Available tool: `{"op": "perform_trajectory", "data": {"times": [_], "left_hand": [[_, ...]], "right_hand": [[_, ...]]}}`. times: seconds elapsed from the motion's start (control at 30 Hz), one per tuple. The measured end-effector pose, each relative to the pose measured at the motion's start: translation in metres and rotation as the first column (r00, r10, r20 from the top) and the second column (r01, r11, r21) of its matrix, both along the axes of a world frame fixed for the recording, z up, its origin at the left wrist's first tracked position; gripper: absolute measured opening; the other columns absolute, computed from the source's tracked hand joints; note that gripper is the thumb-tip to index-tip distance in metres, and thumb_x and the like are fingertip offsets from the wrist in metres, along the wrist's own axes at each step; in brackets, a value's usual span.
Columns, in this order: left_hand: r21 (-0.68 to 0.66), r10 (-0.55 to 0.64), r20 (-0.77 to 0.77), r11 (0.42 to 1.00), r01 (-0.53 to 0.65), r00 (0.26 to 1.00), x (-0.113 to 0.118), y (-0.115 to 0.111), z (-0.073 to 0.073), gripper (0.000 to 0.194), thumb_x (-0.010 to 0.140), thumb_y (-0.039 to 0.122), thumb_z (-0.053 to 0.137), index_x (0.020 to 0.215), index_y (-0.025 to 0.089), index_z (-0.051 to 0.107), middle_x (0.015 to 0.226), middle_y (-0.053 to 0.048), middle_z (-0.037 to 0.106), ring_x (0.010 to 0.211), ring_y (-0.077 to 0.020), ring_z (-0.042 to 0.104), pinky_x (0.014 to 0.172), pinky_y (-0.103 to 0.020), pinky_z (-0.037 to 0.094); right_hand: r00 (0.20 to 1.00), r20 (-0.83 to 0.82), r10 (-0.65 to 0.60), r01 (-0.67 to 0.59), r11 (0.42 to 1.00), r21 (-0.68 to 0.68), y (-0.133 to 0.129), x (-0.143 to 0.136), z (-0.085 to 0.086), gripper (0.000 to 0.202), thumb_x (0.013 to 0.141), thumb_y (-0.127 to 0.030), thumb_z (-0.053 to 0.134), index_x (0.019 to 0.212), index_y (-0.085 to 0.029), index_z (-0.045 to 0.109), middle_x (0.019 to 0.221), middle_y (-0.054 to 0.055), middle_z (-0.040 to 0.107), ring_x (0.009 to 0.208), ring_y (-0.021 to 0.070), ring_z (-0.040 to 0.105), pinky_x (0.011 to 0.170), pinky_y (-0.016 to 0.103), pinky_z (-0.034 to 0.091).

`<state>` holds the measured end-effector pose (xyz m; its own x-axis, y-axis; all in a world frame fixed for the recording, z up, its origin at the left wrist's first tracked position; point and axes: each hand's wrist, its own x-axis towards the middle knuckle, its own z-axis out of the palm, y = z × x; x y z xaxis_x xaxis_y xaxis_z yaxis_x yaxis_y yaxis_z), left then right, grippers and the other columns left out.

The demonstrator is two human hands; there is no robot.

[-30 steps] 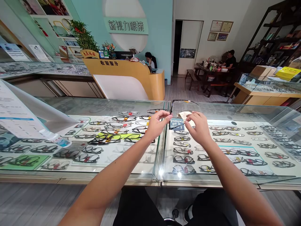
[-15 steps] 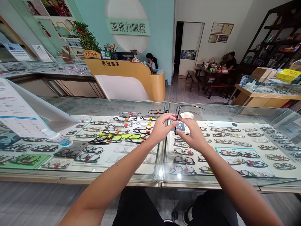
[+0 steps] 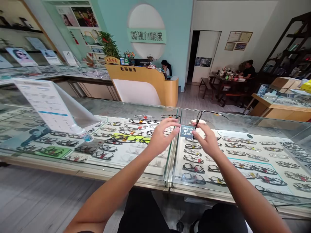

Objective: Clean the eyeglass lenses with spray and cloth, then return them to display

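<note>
My right hand [image 3: 207, 139] pinches a pair of dark-framed glasses [image 3: 198, 119] above the right part of the glass counter, with one temple stretching out to the right. Thumb and fingers apart, my left hand [image 3: 162, 136] hovers to the left of the glasses, over the seam of the counter, and touches nothing. A dark blue card with white lettering [image 3: 186, 131] lies between the hands, in the case. A crumpled pale cloth [image 3: 199, 122] shows partly behind the glasses.
Rows of glasses fill the glass display case [image 3: 170, 174]. On its left stand a folded white sign [image 3: 52, 106] and a small white bottle [image 3: 85, 134]. Farther back are a wooden reception desk [image 3: 171, 92] and two seated people [image 3: 166, 68].
My left hand has come off the glasses and opened. The glasses, held in my right hand, have shifted right, away from it. The view has turned slightly left.
</note>
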<state>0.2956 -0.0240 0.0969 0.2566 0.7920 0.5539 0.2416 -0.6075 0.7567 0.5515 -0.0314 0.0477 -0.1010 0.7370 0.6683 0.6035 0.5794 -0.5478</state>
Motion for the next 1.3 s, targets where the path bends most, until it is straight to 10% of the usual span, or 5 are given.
{"op": "perform_trajectory", "data": {"times": [0.2, 0.5, 0.73, 1.0, 1.3], "left_hand": [[0.202, 0.503, 0.086, 0.836, -0.510, 0.860, -0.133, -0.019, -0.015, 0.032, 0.099, 0.036, 0.064, 0.073, 0.021, 0.056, 0.074, -0.001, 0.059, 0.076, -0.0186, 0.057, 0.082, -0.034, 0.046], [0.128, 0.938, 0.036, 0.339, -0.932, 0.346, -0.295, -0.004, -0.056, 0.015, 0.093, 0.033, 0.060, 0.094, 0.018, 0.063, 0.100, -0.007, 0.068, 0.099, -0.0223, 0.064, 0.102, -0.036, 0.050], [-0.124, 0.891, -0.179, 0.401, -0.908, 0.418, -0.326, 0.037, -0.086, 0.065, 0.084, 0.035, 0.078, 0.137, 0.015, 0.048, 0.135, -0.016, 0.064, 0.125, -0.0266, 0.063, 0.115, -0.039, 0.046], [-0.126, 0.901, -0.160, 0.387, -0.913, 0.404, -0.294, 0.046, -0.067, 0.024, 0.083, 0.031, 0.067, 0.101, 0.022, 0.054, 0.096, -0.007, 0.064, 0.099, -0.0308, 0.064, 0.101, -0.046, 0.051], [-0.177, 0.167, 0.337, 0.978, -0.112, 0.927, -0.064, 0.067, -0.005, 0.026, 0.070, 0.031, 0.066, 0.092, 0.022, 0.055, 0.082, 0.001, 0.056, 0.068, -0.0142, 0.055, 0.061, -0.029, 0.053]], "right_hand": [[0.999, 0.016, -0.036, 0.036, 0.999, 0.037, 0.003, 0.009, -0.002, 0.037, 0.105, -0.046, 0.065, 0.135, -0.026, 0.073, 0.135, 0.012, 0.077, 0.127, 0.0322, 0.068, 0.115, 0.054, 0.051], [0.995, 0.058, -0.086, 0.087, 0.996, -0.013, 0.008, 0.019, -0.007, 0.042, 0.104, -0.056, 0.063, 0.134, -0.029, 0.074, 0.135, 0.011, 0.078, 0.121, 0.0349, 0.067, 0.105, 0.056, 0.053], [0.993, 0.047, -0.111, 0.111, 0.994, -0.003, 0.015, 0.026, -0.009, 0.048, 0.103, -0.058, 0.061, 0.135, -0.025, 0.074, 0.129, 0.014, 0.078, 0.110, 0.0333, 0.066, 0.100, 0.055, 0.053], [0.993, 0.013, -0.113, 0.113, 0.994, 0.002, 0.016, 0.026, -0.003, 0.043, 0.104, -0.054, 0.061, 0.132, -0.024, 0.075, 0.128, 0.013, 0.078, 0.111, 0.0314, 0.067, 0.100, 0.052, 0.053], [0.996, -0.012, -0.092, 0.091, 0.995, -0.041, 0.015, 0.025, 0.000, 0.043, 0.106, -0.053, 0.059, 0.136, -0.025, 0.072, 0.133, 0.012, 0.077, 0.110, 0.0299, 0.067, 0.102, 0.051, 0.052]]}}
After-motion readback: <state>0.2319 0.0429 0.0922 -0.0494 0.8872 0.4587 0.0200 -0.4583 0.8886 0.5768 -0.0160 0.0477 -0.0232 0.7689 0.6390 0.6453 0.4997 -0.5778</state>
